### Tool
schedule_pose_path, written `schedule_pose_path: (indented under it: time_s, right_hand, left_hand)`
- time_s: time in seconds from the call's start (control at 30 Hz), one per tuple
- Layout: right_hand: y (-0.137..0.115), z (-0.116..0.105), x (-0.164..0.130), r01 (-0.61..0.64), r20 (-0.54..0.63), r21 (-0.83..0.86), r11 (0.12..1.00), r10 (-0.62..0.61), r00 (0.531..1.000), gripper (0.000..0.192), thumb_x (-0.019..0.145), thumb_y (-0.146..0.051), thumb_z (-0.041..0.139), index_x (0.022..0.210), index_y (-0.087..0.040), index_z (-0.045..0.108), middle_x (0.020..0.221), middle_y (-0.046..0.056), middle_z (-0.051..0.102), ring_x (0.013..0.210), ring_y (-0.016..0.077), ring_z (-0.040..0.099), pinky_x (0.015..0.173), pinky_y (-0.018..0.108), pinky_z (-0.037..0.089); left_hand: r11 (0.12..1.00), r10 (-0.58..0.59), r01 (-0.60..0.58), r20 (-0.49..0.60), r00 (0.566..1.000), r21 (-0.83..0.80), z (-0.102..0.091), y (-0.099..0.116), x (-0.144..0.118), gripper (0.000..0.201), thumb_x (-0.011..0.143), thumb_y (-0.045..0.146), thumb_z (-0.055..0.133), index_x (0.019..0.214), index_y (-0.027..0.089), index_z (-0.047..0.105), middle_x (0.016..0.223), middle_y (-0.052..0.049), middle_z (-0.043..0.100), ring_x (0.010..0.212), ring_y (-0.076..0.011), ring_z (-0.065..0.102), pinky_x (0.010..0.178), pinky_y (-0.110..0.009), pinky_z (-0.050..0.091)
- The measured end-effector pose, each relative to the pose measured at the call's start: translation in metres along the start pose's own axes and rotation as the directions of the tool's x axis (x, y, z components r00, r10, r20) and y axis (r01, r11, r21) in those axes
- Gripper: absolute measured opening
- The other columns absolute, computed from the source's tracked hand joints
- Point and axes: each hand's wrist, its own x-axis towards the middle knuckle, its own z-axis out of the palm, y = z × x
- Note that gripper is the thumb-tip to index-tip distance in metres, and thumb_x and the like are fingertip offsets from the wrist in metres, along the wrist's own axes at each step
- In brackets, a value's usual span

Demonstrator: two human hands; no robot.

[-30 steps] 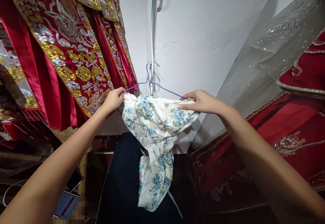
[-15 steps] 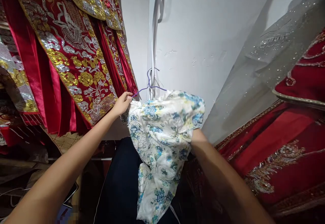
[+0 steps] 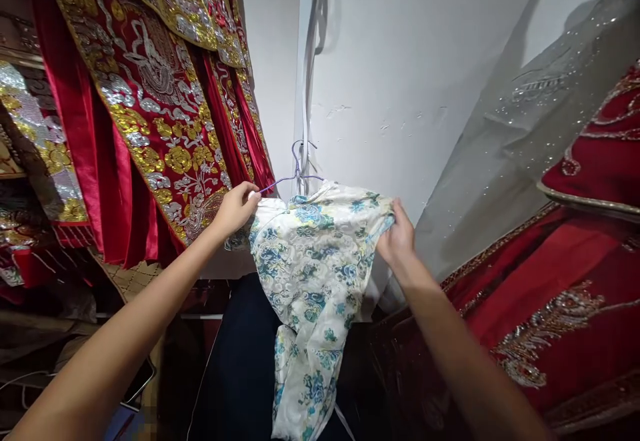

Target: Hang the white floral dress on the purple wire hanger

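Note:
A white floral dress with blue, green and yellow blossoms hangs in front of me, its lower part narrow and bunched. A thin purple clothes hanger runs into its top, with the hook up by a pale vertical strip on the wall. My left hand is closed on the hanger's left arm beside the dress's left shoulder. On the other side, my right hand grips the edge of the right shoulder or sleeve, thumb on top. The cloth hides some of its fingers.
Red gowns with gold and silver embroidery hang at the left. To the right are sheer sparkling fabric and a red beaded garment. A white wall stands behind. Dark cloth lies below the dress.
My right hand, earlier hidden inside the dress's right sleeve, has come out and now holds its edge. The right shoulder lies flatter. My left hand keeps its hold.

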Motion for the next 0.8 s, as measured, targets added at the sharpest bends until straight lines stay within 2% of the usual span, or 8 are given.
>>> schedule_pose_path:
  time_s: [0.2,0.37,0.4,0.47,0.53,0.6,0.7,0.8]
  right_hand:
    - [-0.058,0.055,0.008,0.062,0.414,-0.207,0.976,0.030,0.910,0.047,0.089,-0.053,0.060,0.126,-0.024,0.064,0.117,0.006,0.072,0.118,0.0268,0.065,0.101,0.047,0.053]
    - [-0.060,0.061,-0.040,0.116,0.765,-0.475,0.873,0.344,0.545,0.076,0.092,-0.076,0.030,0.130,-0.020,0.065,0.128,0.013,0.067,0.127,0.0319,0.059,0.102,0.052,0.050]
    - [-0.051,0.056,-0.047,0.196,0.779,-0.516,0.834,0.362,0.512,0.073,0.092,-0.075,0.034,0.134,-0.022,0.063,0.134,0.013,0.064,0.130,0.0320,0.056,0.105,0.052,0.048]
    - [-0.025,0.046,-0.054,0.432,0.757,-0.596,0.677,0.294,0.584,0.071,0.089,-0.064,0.055,0.148,-0.027,0.048,0.152,0.011,0.049,0.140,0.0329,0.045,0.113,0.054,0.039]
    - [0.007,0.039,-0.057,0.630,0.731,-0.659,0.411,0.151,0.666,0.099,0.078,-0.051,0.074,0.160,-0.027,0.023,0.164,0.012,0.027,0.150,0.0358,0.026,0.120,0.059,0.026]
    - [0.036,0.040,-0.060,0.736,0.758,-0.648,0.196,0.069,0.649,0.117,0.072,-0.042,0.078,0.162,-0.022,0.006,0.166,0.016,0.017,0.153,0.0383,0.014,0.122,0.063,0.015]
    - [0.050,0.049,-0.067,0.762,0.764,-0.642,0.088,-0.009,0.645,0.103,0.073,-0.030,0.072,0.158,-0.018,0.016,0.151,0.019,0.039,0.142,0.0373,0.035,0.118,0.058,0.030]
    - [0.028,0.050,-0.070,0.661,0.656,-0.750,0.033,-0.100,0.748,0.086,0.070,-0.025,0.069,0.149,-0.022,0.035,0.128,0.015,0.053,0.120,0.0349,0.052,0.101,0.050,0.047]
  left_hand:
    - [0.998,0.002,-0.010,-0.136,0.991,-0.057,0.012,0.021,0.036,0.021,0.088,0.036,0.059,0.082,0.016,0.066,0.069,-0.001,0.059,0.066,-0.0160,0.050,0.065,-0.027,0.036]
    - [0.898,-0.013,0.010,-0.003,1.000,-0.439,0.013,0.023,0.030,0.028,0.088,0.042,0.062,0.079,0.015,0.063,0.074,-0.002,0.063,0.068,-0.0150,0.055,0.067,-0.026,0.042]
    - [0.847,0.005,0.024,0.053,0.999,-0.531,0.014,0.025,0.022,0.031,0.088,0.045,0.063,0.081,0.015,0.064,0.077,-0.003,0.064,0.070,-0.0151,0.057,0.068,-0.027,0.045]
    - [0.757,0.058,0.051,0.145,0.988,-0.651,0.018,0.036,0.004,0.036,0.087,0.050,0.066,0.085,0.015,0.067,0.083,-0.005,0.068,0.075,-0.0156,0.061,0.073,-0.028,0.048]
    - [0.687,0.111,0.067,0.195,0.975,-0.724,0.025,0.053,-0.012,0.037,0.087,0.051,0.067,0.086,0.015,0.069,0.086,-0.006,0.069,0.081,-0.0166,0.065,0.079,-0.029,0.050]
    - [0.582,0.151,0.086,0.212,0.966,-0.808,0.034,0.072,-0.023,0.037,0.088,0.052,0.067,0.084,0.015,0.070,0.084,-0.007,0.070,0.085,-0.0182,0.067,0.086,-0.031,0.051]
    - [0.373,0.155,0.135,0.205,0.966,-0.918,0.041,0.089,-0.027,0.034,0.085,0.050,0.071,0.089,0.017,0.071,0.095,-0.009,0.074,0.099,-0.0223,0.069,0.096,-0.036,0.050]
    - [0.302,0.033,0.171,0.190,0.981,-0.938,0.034,0.077,-0.027,0.043,0.072,0.040,0.085,0.105,0.017,0.069,0.117,-0.013,0.072,0.115,-0.0271,0.065,0.106,-0.043,0.046]
